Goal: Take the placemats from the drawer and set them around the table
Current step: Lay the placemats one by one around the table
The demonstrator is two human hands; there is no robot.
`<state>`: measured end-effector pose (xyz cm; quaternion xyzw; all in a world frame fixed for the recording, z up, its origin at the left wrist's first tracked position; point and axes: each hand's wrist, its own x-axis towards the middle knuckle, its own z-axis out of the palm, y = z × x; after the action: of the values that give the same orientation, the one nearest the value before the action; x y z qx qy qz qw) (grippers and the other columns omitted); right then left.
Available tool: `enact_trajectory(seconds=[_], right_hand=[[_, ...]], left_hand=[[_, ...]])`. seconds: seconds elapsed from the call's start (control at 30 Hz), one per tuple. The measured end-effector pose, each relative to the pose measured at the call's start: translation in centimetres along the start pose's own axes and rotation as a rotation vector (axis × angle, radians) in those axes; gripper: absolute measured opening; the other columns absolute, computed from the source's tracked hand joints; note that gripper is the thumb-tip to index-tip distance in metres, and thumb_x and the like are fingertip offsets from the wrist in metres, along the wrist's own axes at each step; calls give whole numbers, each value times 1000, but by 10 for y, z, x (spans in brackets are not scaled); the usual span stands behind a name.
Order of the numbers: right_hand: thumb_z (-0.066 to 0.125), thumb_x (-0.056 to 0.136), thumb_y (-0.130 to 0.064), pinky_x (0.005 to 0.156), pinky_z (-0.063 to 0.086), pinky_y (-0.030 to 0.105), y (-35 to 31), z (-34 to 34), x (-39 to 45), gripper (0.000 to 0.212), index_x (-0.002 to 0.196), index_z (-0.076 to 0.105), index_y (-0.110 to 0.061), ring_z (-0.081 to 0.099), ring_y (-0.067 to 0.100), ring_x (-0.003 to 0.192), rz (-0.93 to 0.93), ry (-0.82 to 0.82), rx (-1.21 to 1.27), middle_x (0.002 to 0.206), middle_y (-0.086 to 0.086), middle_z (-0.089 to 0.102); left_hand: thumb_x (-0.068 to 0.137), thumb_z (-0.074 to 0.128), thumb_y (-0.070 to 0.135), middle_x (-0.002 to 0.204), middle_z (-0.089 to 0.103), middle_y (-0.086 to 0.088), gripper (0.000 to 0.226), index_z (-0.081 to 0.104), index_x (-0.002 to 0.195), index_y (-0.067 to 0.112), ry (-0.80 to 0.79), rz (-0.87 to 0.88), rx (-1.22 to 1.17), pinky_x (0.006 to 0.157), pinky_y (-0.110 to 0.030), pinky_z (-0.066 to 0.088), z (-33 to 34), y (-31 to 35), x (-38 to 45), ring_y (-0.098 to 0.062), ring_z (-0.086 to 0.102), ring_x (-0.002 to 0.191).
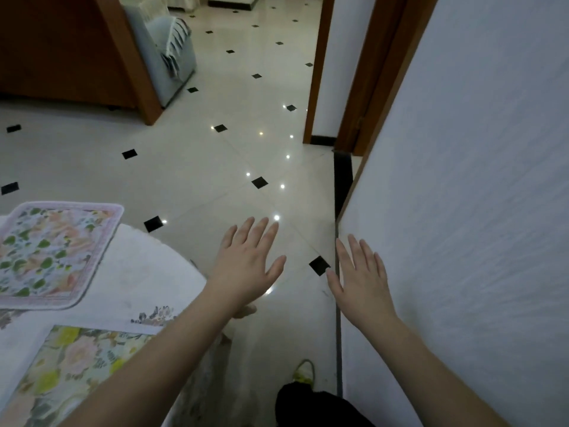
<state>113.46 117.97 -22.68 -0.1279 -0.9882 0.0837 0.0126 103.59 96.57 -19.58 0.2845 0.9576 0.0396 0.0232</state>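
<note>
**Hands free, two mats down — looks like a trip for more**

Both hands are held out flat over the floor, fingers straight, gripping nothing: left hand (246, 257) just off the edge of the table (147, 278), right hand (360, 278) farther out from the table, close to the wall (462, 211). Two flowery placemats already lie on the table — the pink-edged placemat (52, 257) at its far side, the yellow-flowered placemat (70, 371) at its near side, under the left forearm. My guess: between placements. No drawer in view, so the next move means finding it.
</note>
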Motion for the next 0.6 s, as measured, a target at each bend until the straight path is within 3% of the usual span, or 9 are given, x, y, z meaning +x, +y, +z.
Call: enact_trajectory(seconds=[0.1,0.33,0.6], right_hand=[[5,91,-56,119,-1,39,16,-4,39,75,156,18,-21,11,25,150,10,-9,20,164,5,13],[1,90,-56,119,1,40,29,-13,125,76,157,12,-21,9,26,151,-20,-18,9,164,7,11],[4,91,-55,121,13,45,6,-24,199,76,156,18,-20,12,27,150,-113,-37,52,163,7,17]], left_hand=[[84,-7,65,167,7,2,85,3,159,26,-25,0,1,123,-41,1,1,9,44,-22,2,153],[85,-2,64,165,18,1,83,13,158,27,15,-31,18,123,-43,5,-11,13,118,-23,10,153],[86,-3,65,166,13,2,82,8,158,28,-8,-61,35,123,-41,5,-16,-8,177,-21,7,153]])
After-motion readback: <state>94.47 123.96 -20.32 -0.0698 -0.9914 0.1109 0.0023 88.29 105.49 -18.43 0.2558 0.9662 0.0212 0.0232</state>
